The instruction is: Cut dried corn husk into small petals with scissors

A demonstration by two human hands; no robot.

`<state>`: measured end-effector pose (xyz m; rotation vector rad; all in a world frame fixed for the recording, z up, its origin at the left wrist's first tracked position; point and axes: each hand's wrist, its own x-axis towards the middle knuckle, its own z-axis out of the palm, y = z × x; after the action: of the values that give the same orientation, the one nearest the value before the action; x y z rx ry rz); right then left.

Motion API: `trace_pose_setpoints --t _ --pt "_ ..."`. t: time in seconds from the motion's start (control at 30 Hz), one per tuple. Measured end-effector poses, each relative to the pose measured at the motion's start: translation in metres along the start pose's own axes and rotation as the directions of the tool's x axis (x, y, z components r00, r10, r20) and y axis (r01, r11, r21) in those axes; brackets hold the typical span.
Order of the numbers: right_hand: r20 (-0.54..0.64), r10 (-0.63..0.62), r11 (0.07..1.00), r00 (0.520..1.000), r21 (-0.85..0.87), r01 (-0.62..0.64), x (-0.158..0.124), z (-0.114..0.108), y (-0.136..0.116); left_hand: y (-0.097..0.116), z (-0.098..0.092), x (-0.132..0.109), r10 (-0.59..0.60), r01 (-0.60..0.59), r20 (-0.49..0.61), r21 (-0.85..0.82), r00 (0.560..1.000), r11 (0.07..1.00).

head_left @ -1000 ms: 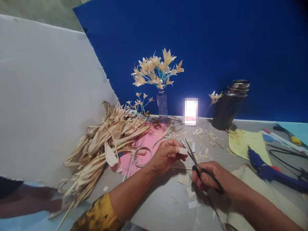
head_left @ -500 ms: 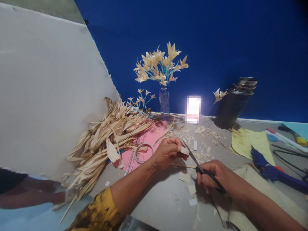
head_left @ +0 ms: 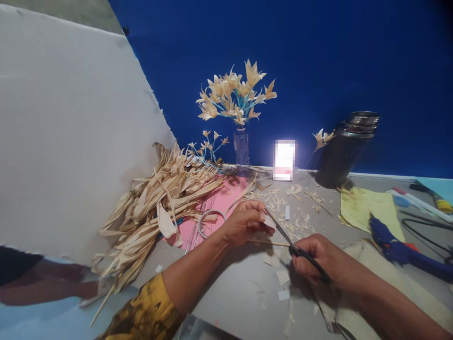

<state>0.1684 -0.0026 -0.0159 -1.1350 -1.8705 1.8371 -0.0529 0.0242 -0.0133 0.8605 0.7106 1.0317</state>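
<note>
Between its thumb and fingers my left hand (head_left: 244,224) pinches a small pale piece of corn husk (head_left: 270,221). My right hand (head_left: 313,257) is closed around the dark handles of a pair of scissors (head_left: 281,230). The blades point up and to the left, lying along the husk piece's edge; whether they are cutting through it I cannot tell. A thin stick (head_left: 271,242) runs under my left hand toward the scissors. Small husk scraps (head_left: 302,219) litter the table beyond my hands.
Dried husks (head_left: 166,198) are heaped at left by pink paper (head_left: 230,191) and a tape ring (head_left: 201,224). Behind stand husk flowers (head_left: 235,89) in a bottle (head_left: 241,148), a bright screen (head_left: 284,158) and a dark flask (head_left: 345,153). A blue glue gun (head_left: 392,248) lies right. Another person's foot (head_left: 94,290) shows.
The scissors' blades have shifted slightly left, closer to my left fingers and across the husk piece's edge. My left hand has moved only a little.
</note>
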Motion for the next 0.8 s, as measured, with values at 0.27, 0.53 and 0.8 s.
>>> trace_pose_setpoints --t 0.27,0.53,0.8 --pt "0.023 0.043 0.999 0.999 -0.025 -0.042 -0.002 -0.003 -0.001 0.006 -0.003 -0.001 -0.096 0.093 0.049 0.046 0.994 0.995" --pt "-0.136 0.097 0.994 0.986 0.069 -0.088 0.005 -0.003 0.015 0.007 -0.001 0.000 -0.097 0.098 -0.039 0.035 0.995 0.995" --pt "-0.244 -0.068 0.972 0.967 0.204 0.120 0.009 0.010 0.001 -0.012 0.021 -0.003 -0.005 -0.036 -0.204 -0.196 0.979 0.980"
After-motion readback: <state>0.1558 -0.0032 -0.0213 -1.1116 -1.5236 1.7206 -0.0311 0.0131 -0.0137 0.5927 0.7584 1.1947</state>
